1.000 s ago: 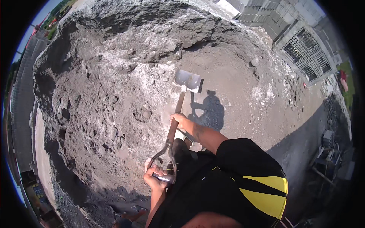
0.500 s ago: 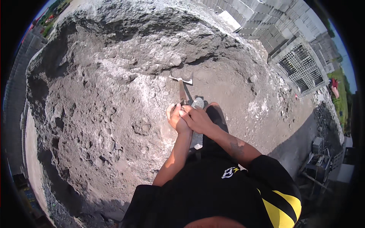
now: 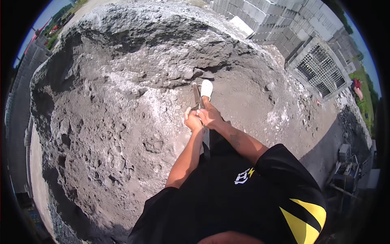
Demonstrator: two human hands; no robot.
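A shovel (image 3: 196,94) stands with its shaft running away from me, its blade end down at the foot of a grey, crumbly heap (image 3: 101,101). Much of the blade is hidden by material and by my foot. Near the upper end of the shaft, my left hand (image 3: 193,121) is closed around the handle. Close beside it, my right hand (image 3: 210,116) grips the same handle from the right. A white clog (image 3: 206,88) on my foot is right beside the shaft, close to the blade.
Grey concrete blocks (image 3: 264,16) are stacked at the far right. A pale plastic crate-like grid (image 3: 319,69) leans nearer, at the heap's edge. Machinery (image 3: 343,175) stands in shade at the right. The heap rises on the left and ahead.
My foot in the white clog has moved forward, up beside the shovel's blade. The blade's edge, plainly seen before, is now mostly hidden. Both hands keep their grip and have shifted slightly.
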